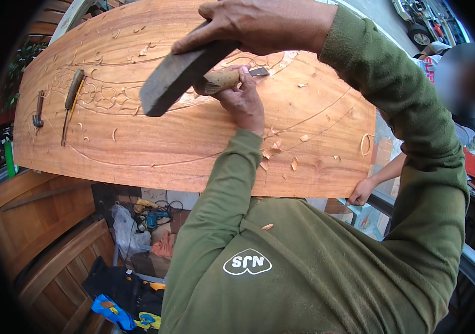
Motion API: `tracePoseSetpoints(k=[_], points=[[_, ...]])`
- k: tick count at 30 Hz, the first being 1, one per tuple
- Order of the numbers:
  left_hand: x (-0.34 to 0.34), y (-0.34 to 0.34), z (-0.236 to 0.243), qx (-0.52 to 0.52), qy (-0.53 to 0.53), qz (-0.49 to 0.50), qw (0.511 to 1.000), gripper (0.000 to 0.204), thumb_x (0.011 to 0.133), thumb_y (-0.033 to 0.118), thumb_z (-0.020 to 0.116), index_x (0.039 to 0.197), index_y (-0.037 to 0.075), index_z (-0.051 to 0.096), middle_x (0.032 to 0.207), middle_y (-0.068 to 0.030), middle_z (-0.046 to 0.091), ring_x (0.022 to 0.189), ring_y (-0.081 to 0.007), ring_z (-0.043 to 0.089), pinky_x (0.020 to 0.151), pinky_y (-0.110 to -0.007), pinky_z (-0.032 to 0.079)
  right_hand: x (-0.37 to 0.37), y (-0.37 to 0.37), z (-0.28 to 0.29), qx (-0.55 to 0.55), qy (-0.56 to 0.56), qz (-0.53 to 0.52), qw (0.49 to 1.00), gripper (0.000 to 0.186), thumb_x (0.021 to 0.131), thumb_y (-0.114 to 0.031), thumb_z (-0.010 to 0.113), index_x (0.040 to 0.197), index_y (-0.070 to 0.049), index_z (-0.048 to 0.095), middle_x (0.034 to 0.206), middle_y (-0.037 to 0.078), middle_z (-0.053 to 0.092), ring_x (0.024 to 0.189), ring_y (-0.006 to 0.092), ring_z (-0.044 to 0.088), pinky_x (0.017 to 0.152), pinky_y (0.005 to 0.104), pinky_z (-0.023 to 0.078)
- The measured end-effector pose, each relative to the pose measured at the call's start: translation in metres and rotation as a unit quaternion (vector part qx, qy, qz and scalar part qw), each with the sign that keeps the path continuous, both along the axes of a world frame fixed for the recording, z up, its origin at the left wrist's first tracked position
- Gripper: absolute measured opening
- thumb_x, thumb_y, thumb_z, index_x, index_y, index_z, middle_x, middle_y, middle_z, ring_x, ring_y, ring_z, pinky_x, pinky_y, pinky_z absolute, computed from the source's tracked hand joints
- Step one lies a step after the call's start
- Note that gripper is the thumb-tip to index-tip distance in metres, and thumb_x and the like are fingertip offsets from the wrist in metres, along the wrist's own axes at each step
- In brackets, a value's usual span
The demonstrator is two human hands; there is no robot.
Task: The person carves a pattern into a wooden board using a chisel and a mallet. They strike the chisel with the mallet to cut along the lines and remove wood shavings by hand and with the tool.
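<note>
My left hand [243,106] is wrapped round the worn wooden handle of a chisel [219,82], whose metal blade rests on a large reddish-brown wooden board [176,150]. Above that handle, my right hand [265,25] grips a dark, squared, block-shaped mallet [182,75], raised and tilted. Its far end hangs left of the chisel, and I cannot tell whether the two touch. Carved curling lines and a floral pattern [109,94] run across the board. Pale wood shavings [272,150] are scattered around the cuts.
On the board's left lie a dark-handled chisel [73,89], a yellow pencil [76,100] and a small dark pipe-shaped object [38,109]. Another person's hand [362,192] is at the near right edge. Below left are wooden panels [54,217], a plastic bag [128,231] and a blue power tool [157,217].
</note>
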State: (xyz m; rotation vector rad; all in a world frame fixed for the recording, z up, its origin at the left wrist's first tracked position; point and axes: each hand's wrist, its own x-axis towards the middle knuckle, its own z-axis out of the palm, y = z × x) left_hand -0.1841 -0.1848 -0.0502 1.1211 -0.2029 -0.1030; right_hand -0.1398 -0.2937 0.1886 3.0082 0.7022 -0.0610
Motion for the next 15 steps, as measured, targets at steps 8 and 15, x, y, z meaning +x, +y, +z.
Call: tracePoseSetpoints(k=[8, 15], points=[[-0.008, 0.005, 0.009, -0.039, 0.033, 0.0, 0.999, 0.059, 0.106, 0.003, 0.066, 0.147, 0.002, 0.024, 0.126, -0.0206, 0.063, 0.112, -0.0238, 0.069, 0.102, -0.038, 0.058, -0.005, 0.018, 0.019, -0.066, 0.003, 0.074, 0.995, 0.048, 0.101, -0.011, 0.057, 0.148, -0.021, 0.062, 0.097, 0.016, 0.068, 0.082, 0.0312, 0.075, 0.071, 0.0439, 0.061], [-0.017, 0.006, -0.004, -0.008, 0.063, 0.028, 0.998, 0.064, 0.106, 0.006, 0.068, 0.151, 0.002, 0.023, 0.134, -0.019, 0.058, 0.119, -0.0255, 0.066, 0.104, -0.039, 0.059, -0.008, 0.022, -0.01, -0.013, -0.087, 0.064, 0.994, 0.038, 0.101, -0.014, 0.058, 0.136, -0.023, 0.069, 0.094, 0.009, 0.068, 0.085, 0.0281, 0.073, 0.07, 0.0407, 0.059]])
